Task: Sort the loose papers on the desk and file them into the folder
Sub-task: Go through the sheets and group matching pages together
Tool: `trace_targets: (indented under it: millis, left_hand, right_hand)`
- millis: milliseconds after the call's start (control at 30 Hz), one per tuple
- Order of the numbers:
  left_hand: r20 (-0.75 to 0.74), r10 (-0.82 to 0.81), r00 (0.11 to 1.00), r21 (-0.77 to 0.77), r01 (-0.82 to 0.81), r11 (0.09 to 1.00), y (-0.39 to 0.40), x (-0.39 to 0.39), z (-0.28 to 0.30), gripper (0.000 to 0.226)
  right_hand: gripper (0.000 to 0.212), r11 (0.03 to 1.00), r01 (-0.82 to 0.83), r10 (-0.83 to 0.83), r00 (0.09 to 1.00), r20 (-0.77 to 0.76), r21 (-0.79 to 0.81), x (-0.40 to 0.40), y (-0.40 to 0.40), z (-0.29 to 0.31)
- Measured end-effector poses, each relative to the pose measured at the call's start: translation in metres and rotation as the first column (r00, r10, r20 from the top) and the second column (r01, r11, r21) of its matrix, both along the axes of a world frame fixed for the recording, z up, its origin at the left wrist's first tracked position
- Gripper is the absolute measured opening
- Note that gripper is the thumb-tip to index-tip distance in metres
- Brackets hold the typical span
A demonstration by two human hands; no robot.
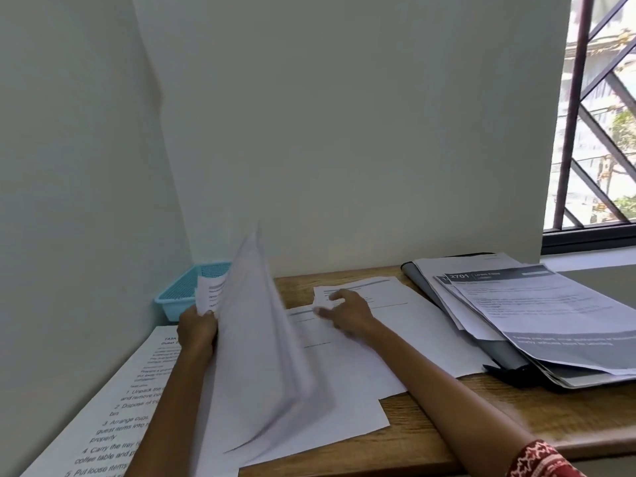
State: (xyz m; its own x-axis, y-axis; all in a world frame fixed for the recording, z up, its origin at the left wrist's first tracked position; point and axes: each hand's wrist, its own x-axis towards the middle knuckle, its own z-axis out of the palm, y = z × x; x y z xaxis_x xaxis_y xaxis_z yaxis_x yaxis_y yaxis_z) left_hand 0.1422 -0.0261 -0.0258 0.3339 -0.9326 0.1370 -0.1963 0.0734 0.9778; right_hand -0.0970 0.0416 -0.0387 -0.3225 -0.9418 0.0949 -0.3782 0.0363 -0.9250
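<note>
We see the left hand (pixel 197 325) gripping raised sheets (pixel 261 339) that hide the teal basket (pixel 186 290); the right hand (pixel 347 313) pinches a paper (pixel 364 290) on the tabletop (pixel 430 425). The folder (pixel 499 352) carries a stack (pixel 537 311).

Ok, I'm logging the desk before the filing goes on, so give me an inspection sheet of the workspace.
Surface: wooden desk, largely covered with paper.
Job's things: loose sheets lie mid-desk; a sheaf of papers is raised and blurred; the dark folder lies at right under a stack of printed pages.
Clutter: a blue mesh tray in the back left corner; a printed task list at left.
Grippers: left hand grips the sheaf; right hand pinches a small sheet.
Cables: nothing seen.
Surroundings: plain walls, a barred window at right.
</note>
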Motion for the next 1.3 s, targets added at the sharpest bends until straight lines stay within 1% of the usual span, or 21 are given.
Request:
trace_targets:
  millis: [33,67,100,133,200,233,267,367,433,467,533,600,700,800,867,933,1000,1067,1133,1200,1300]
  left_hand:
    - [0.090,0.051,0.995,-0.018,-0.049,0.999,0.001,-0.002,0.000,0.029]
    - [0.141,0.078,0.987,-0.058,-0.070,0.996,0.001,-0.004,0.000,0.027]
    - [0.194,0.080,0.978,-0.081,-0.065,0.995,0.003,-0.006,0.001,0.027]
    - [0.221,0.076,0.972,-0.103,-0.054,0.993,0.004,-0.009,0.002,0.027]
    - [0.236,0.034,0.971,-0.137,-0.001,0.991,0.004,-0.011,0.003,0.030]
    - [0.196,-0.005,0.981,-0.145,0.034,0.989,0.006,-0.012,0.003,0.030]
    - [0.124,-0.052,0.991,-0.152,0.070,0.986,0.006,-0.013,0.003,0.031]
    - [-0.059,-0.121,0.991,-0.107,0.114,0.988,0.010,-0.015,0.010,0.027]
    - [-0.135,-0.149,0.980,-0.034,0.146,0.989,0.010,-0.014,0.013,0.019]
    - [-0.165,-0.183,0.969,-0.029,0.180,0.983,0.010,-0.016,0.017,0.020]
    - [-0.150,-0.250,0.957,-0.111,0.235,0.966,0.012,-0.024,0.036,0.021]
    - [-0.113,-0.265,0.958,-0.269,0.228,0.936,0.009,-0.031,0.068,0.022]
    - [-0.064,-0.265,0.962,-0.485,0.202,0.851,0.013,-0.038,0.125,0.028]
    - [0.033,-0.234,0.972,-0.579,0.209,0.788,0.028,-0.043,0.146,0.028]
    - [0.059,-0.203,0.977,-0.597,0.198,0.778,0.041,-0.045,0.134,0.019]
    - [0.031,-0.180,0.983,-0.584,0.164,0.795,0.048,-0.043,0.105,0.015]
    - [-0.020,-0.162,0.987,-0.546,0.125,0.829,0.047,-0.036,0.075,0.024]
    - [-0.045,-0.152,0.987,-0.492,0.110,0.863,0.044,-0.032,0.059,0.025]
    - [-0.062,-0.165,0.984,-0.450,0.120,0.885,0.040,-0.031,0.061,0.021]
    - [-0.101,-0.154,0.983,-0.399,0.102,0.911,0.034,-0.032,0.070,0.026]
    - [-0.189,-0.040,0.981,-0.216,-0.002,0.976,0.020,-0.028,0.073,0.038]
  right_hand:
    - [0.055,0.998,-0.049,0.054,0.975,0.215,-0.027,0.001,0.003,0.007]
    - [0.051,0.993,-0.102,0.115,0.924,0.364,-0.055,-0.001,0.005,0.013]
    - [0.051,0.985,-0.156,0.170,0.882,0.440,-0.068,-0.003,0.005,0.017]
    - [0.053,0.978,-0.199,0.208,0.863,0.460,-0.068,-0.004,0.005,0.020]
    - [0.042,0.968,-0.248,0.242,0.893,0.380,-0.034,-0.002,0.007,0.018]
    - [0.031,0.968,-0.250,0.242,0.914,0.326,-0.020,0.000,0.006,0.014]
    - [0.027,0.972,-0.235,0.233,0.927,0.294,-0.029,0.001,0.005,0.010]
    - [0.035,0.980,-0.108,0.148,0.955,0.255,-0.165,0.006,0.004,0.008]
    - [0.027,0.961,-0.011,0.083,0.966,0.246,-0.277,0.004,0.003,0.012]
    - [0.021,0.950,0.026,0.055,0.967,0.250,-0.312,0.004,0.004,0.019]
    - [0.016,0.923,0.086,0.003,0.973,0.230,-0.375,0.005,0.004,0.039]
    - [0.011,0.865,0.136,-0.052,0.982,0.183,-0.483,0.006,0.003,0.069]
    - [0.005,0.771,0.164,-0.083,0.984,0.157,-0.616,0.009,0.006,0.117]
    - [0.012,0.700,0.158,-0.105,0.987,0.118,-0.696,0.014,0.013,0.136]
    - [0.014,0.707,0.158,-0.132,0.987,0.092,-0.689,0.019,0.016,0.122]
    - [0.020,0.764,0.150,-0.151,0.987,0.053,-0.628,0.020,0.018,0.089]
    - [0.026,0.836,0.125,-0.135,0.991,0.019,-0.534,0.020,0.022,0.053]
    - [0.027,0.889,0.077,-0.087,0.996,0.000,-0.450,0.021,0.030,0.033]
    - [0.030,0.898,0.041,-0.070,0.996,-0.050,-0.438,0.023,0.037,0.035]
    - [0.032,0.878,-0.010,-0.067,0.988,-0.143,-0.479,0.026,0.044,0.054]
    - [0.019,0.837,-0.139,-0.004,0.966,-0.259,-0.529,0.037,0.052,0.084]
